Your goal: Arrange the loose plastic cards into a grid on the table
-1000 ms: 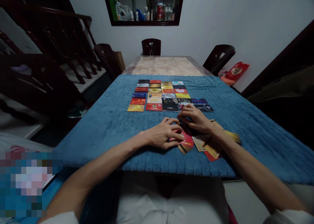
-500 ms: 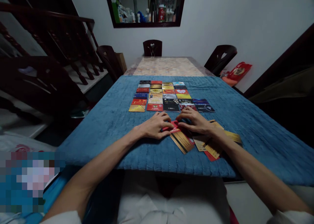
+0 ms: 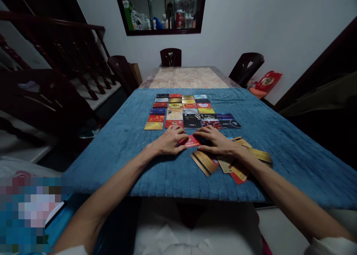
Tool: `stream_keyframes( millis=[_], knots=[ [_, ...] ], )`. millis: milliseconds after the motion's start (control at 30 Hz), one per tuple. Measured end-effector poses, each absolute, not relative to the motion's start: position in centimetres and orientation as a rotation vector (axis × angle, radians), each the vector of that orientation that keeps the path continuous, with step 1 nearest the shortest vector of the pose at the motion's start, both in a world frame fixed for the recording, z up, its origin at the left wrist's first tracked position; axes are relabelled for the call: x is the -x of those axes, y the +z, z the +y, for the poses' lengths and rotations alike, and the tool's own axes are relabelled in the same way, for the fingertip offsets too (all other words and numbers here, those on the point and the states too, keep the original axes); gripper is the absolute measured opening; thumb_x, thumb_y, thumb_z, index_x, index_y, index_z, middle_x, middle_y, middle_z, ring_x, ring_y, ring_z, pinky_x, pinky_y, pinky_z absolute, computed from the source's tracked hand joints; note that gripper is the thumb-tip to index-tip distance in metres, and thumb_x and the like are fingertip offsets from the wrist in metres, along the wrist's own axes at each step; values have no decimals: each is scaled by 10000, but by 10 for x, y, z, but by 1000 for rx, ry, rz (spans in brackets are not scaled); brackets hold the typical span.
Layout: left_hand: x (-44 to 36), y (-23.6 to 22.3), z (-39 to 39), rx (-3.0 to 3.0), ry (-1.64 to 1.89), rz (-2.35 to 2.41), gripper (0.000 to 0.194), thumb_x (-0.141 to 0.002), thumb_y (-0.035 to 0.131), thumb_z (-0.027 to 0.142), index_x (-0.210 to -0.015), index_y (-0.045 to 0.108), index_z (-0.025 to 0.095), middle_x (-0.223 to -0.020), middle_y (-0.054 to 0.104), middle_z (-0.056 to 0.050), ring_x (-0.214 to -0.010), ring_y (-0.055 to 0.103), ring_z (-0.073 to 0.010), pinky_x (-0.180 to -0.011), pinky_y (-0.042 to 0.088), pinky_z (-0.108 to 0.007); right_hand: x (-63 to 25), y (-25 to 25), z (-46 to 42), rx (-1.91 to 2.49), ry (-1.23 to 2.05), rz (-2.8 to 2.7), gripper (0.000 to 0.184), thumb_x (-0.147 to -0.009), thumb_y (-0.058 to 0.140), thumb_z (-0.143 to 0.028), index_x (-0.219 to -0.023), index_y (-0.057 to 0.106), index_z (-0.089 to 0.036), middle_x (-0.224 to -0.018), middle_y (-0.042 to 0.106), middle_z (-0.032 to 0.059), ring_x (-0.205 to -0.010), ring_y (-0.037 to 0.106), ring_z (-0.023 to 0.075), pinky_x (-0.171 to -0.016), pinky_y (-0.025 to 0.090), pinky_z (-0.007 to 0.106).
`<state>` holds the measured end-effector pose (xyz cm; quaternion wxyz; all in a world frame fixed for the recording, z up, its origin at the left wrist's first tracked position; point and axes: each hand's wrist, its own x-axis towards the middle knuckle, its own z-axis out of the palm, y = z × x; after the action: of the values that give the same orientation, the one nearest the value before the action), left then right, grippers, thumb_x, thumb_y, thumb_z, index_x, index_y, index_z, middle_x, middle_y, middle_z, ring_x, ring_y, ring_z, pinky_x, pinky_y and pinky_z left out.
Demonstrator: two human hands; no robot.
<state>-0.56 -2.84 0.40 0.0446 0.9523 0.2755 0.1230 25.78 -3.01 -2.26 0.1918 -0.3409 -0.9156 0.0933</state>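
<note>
A red card [image 3: 192, 141] with pale yellow print lies between my two hands, just in front of the laid-out cards. My left hand [image 3: 170, 141] grips its left end with curled fingers and thumb. At the right end, the fingers and thumb of my right hand [image 3: 216, 140] close on the same card, hiding that end. Beyond my hands, rows of colourful cards [image 3: 174, 112] lie close together in columns. Below my right hand sits a loose gold card [image 3: 205, 163] with a dark stripe. A spread of overlapping cards [image 3: 240, 170], mostly gold, lies partly under my right forearm.
A blue cloth [image 3: 117, 136] covers the near part of the table, with the patterned tabletop [image 3: 184, 77] bare beyond it. Dark wooden chairs [image 3: 170, 57] stand around it. A red bag [image 3: 268, 82] is at the right, and a stair railing [image 3: 55, 22] at the left.
Both hands have moved slightly left with the red card, away from the loose striped gold card. The red card now lies straighter and more of it shows. The view has shifted a little.
</note>
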Motion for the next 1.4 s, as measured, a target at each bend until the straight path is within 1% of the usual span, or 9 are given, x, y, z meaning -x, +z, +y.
stream_keyframes(
  millis=[167, 267, 400, 500, 733, 933, 1100, 1233, 1400],
  knots=[
    [8, 15, -34, -2890, 191, 1072, 365, -891, 642, 488, -1066, 653, 168, -1119, 624, -117, -1099, 538, -303, -972, 434, -489, -251, -26, -30, 1015, 209, -2546, 558, -943, 519, -607, -1334, 630, -225, -1229, 620, 159, -1072, 539, 317, -947, 479, 549],
    [11, 19, -37, -2826, 115, 1138, 384, -869, 670, 515, -1027, 658, 165, -1121, 612, -113, -1111, 545, -307, -954, 446, -473, -249, -25, -31, 999, 219, -2544, 525, -946, 529, -590, -1295, 654, -218, -1198, 622, 159, -1054, 542, 312, -922, 490, 535],
    [11, 21, -38, -2759, 106, 1155, 380, -852, 703, 494, -1004, 656, 149, -1123, 593, -115, -1118, 539, -309, -954, 440, -460, -246, -22, -32, 943, 226, -2536, 498, -946, 547, -580, -1267, 664, -218, -1142, 634, 146, -1005, 549, 291, -903, 491, 509],
    [11, 21, -37, -2728, 110, 1156, 348, -862, 699, 473, -987, 649, 151, -1112, 587, -106, -1094, 543, -291, -939, 446, -439, -244, -20, -34, 920, 228, -2541, 489, -949, 544, -582, -1268, 660, -230, -1136, 642, 139, -983, 548, 281, -896, 487, 501],
    [13, 21, -37, -2743, 92, 1153, 278, -894, 645, 415, -996, 644, 157, -1107, 591, -103, -1084, 550, -281, -929, 451, -424, -242, -18, -38, 937, 235, -2533, 541, -928, 578, -590, -1290, 643, -194, -1176, 632, 154, -1032, 547, 291, -932, 477, 501],
    [20, 26, -34, -2722, 58, 1169, 386, -849, 703, 451, -1083, 629, 153, -1207, 577, -130, -1144, 531, -306, -957, 448, -449, -242, -16, -35, 987, 269, -2545, 514, -916, 596, -590, -1260, 664, -214, -1160, 627, 142, -1035, 563, 292, -917, 483, 490],
    [22, 24, -32, -2731, 90, 1091, 265, -874, 667, 400, -988, 647, 161, -1125, 589, -105, -1037, 561, -261, -893, 461, -401, -242, -17, -28, 991, 323, -2571, 551, -870, 640, -628, -1247, 679, -229, -1125, 631, 131, -1012, 579, 296, -899, 484, 496],
    [23, 21, -31, -2775, 181, 1052, 233, -873, 644, 384, -960, 644, 168, -1084, 593, -98, -1009, 553, -252, -875, 458, -389, -241, -16, -25, 977, 321, -2581, 555, -849, 657, -634, -1222, 699, -226, -1098, 637, 132, -980, 586, 297, -861, 494, 490],
    [27, 22, -27, -2780, 221, 1054, 199, -863, 640, 346, -981, 642, 186, -1078, 592, -79, -1030, 544, -236, -899, 451, -377, -237, -11, -29, 951, 293, -2580, 446, -892, 644, -533, -1207, 696, -223, -1074, 641, 124, -961, 587, 273, -848, 508, 447]
  ],
)
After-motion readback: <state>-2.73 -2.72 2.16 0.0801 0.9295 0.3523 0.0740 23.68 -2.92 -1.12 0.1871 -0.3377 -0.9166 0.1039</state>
